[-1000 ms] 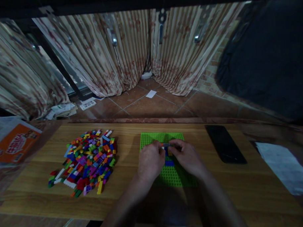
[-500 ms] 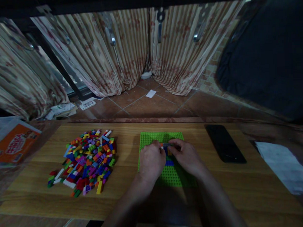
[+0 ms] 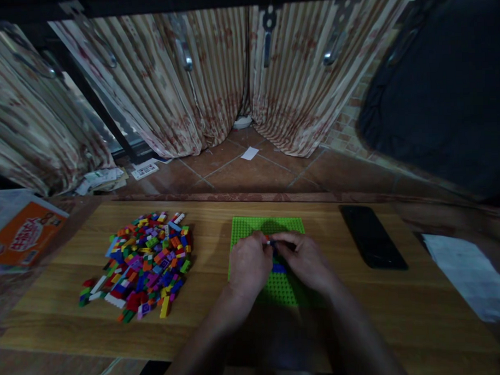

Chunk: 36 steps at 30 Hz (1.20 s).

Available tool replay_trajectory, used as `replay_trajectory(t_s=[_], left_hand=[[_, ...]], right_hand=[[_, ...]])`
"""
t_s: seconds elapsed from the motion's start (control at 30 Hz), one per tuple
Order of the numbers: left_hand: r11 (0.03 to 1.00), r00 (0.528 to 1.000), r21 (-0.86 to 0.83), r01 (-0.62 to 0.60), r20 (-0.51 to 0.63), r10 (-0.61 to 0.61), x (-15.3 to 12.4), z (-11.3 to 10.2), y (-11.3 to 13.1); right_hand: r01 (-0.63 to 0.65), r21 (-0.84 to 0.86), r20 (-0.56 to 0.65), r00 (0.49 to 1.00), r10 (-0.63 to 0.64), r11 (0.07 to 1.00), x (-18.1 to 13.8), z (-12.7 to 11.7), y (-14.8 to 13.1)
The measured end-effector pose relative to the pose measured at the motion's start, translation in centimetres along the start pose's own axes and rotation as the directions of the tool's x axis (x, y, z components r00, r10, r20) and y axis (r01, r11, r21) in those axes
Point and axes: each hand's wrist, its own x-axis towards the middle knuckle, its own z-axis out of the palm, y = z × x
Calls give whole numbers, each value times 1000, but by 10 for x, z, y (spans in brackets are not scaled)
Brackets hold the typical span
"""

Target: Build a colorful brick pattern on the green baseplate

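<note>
A green studded baseplate (image 3: 280, 293) lies on the wooden table under both hands. Over its left half, my left hand (image 3: 250, 264) is closed, thumb and fingers pinched around small toy bricks (image 3: 268, 240), of which a red-orange and a white bit show. My right hand (image 3: 304, 259) comes in from the right, its fingertips pinched at the same spot; what they hold is hidden. Below the fingertips, a blue brick (image 3: 279, 268) sits on the baseplate, partly covered by the hands.
A pile of mixed coloured bricks (image 3: 150, 262) spreads over the left of the table (image 3: 213, 320). A black phone (image 3: 372, 238) lies on the right. Beyond the left edge stands an orange-labelled plastic box (image 3: 26, 233); white paper (image 3: 470, 278) lies off the right edge.
My right fingertips have moved slightly left, closer to the left ones. The grey piece that showed at the right fingertips is out of sight now. The left hand has hardly moved.
</note>
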Motion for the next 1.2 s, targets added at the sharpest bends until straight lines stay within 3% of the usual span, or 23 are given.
replay_trajectory(t_s=[0.43,0.67,1.2], left_hand=[[999,998,-18,-45,51,46,-2,-7,-4],[995,999,93,-20,36,17,-8,-3,1],[992,999,126,-20,39,16,-11,-3,9]], right_hand=[[34,-149,59,998,-25,988,0,-2,-5],[55,-142,62,997,-46,988,1,-2,-6],[42,-156,54,998,-34,987,1,0,-6]])
